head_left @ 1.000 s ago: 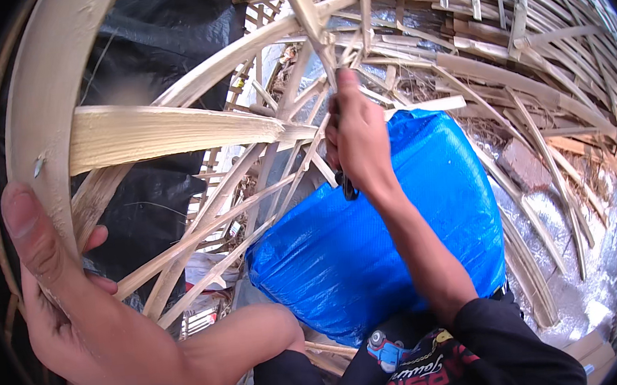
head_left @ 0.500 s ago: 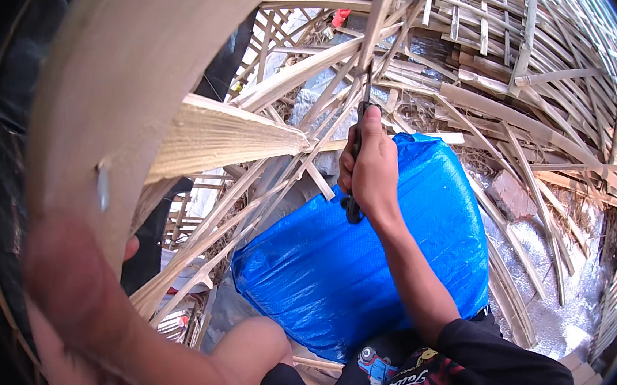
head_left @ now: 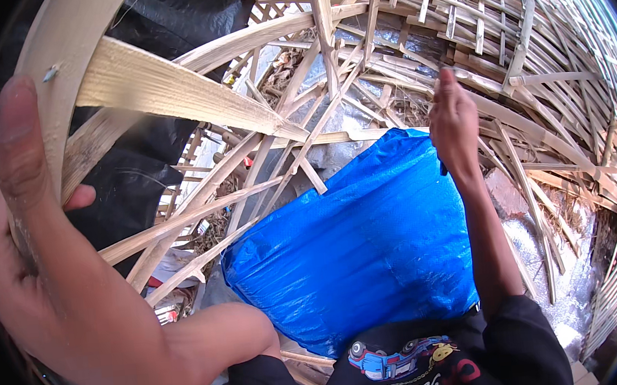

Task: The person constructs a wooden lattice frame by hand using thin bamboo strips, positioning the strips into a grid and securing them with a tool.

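Nearest: your left hand (head_left: pixel 38 289) is clamped on the curved bamboo hoop (head_left: pixel 56 75), thumb laid flat along its outer face, fingers wrapped behind. A small nail (head_left: pixel 50 71) sits in the hoop just above the thumb tip, right where a broad flat bamboo slat (head_left: pixel 183 101) meets the rim. That joint looks pinned already.

Judgement on progress: the frame is partway built. Several thin splints (head_left: pixel 200 209) fan from the hoop side toward a crossing point near the middle, but they look loose and unevenly spaced, and I see no binding on them. Expect more fixing there.

The frame sits raised in front of you, over the blue plastic sheet (head_left: pixel 358 254) draped across your lap.

Your right hand (head_left: pixel 455 125) is further out, past the sheet's far edge, fingers curled shut. A dark sliver shows at its lower edge; can't tell what it is or whether you're gripping it.

The bamboo looks pale, freshly split, fibrous on its cut faces.

Beyond: a heap of woven bamboo lattice panels (head_left: pixel 516 50) and some silvery foil sheeting (head_left: pixel 355 56).
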Demonstrator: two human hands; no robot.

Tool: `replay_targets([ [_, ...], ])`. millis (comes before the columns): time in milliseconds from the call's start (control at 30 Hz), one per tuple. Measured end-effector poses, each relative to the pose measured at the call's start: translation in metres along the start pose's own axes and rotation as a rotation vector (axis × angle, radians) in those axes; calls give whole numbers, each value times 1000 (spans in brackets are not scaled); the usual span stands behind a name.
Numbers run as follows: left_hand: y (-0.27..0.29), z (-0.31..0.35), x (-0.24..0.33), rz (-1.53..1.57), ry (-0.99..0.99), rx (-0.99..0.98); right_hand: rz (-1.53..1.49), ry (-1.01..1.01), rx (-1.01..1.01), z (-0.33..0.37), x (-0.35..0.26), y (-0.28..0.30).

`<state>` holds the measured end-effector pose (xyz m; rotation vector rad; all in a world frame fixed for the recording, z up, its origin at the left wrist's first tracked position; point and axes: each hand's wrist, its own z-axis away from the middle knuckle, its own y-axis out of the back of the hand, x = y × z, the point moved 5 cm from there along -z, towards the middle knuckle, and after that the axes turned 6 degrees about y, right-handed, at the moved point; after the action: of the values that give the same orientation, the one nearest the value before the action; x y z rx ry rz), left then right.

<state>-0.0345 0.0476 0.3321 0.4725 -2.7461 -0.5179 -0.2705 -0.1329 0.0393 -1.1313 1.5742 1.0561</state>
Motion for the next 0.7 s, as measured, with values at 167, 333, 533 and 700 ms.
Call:
replay_targets([
  [167, -2, 9, 0, -91, 189, -53, -563, -13, 135, 36, -101, -12],
  [333, 1, 24, 18, -111, 286, -49, -572, -317, -206, 41, -33, -117],
  [533, 2, 18, 2, -65, 290, -69, -812, -374, -152, 60, -48, -106],
  [700, 0, 14, -1, -45, 238, -60, -998, -103, 197, 59, -60, -102],
])
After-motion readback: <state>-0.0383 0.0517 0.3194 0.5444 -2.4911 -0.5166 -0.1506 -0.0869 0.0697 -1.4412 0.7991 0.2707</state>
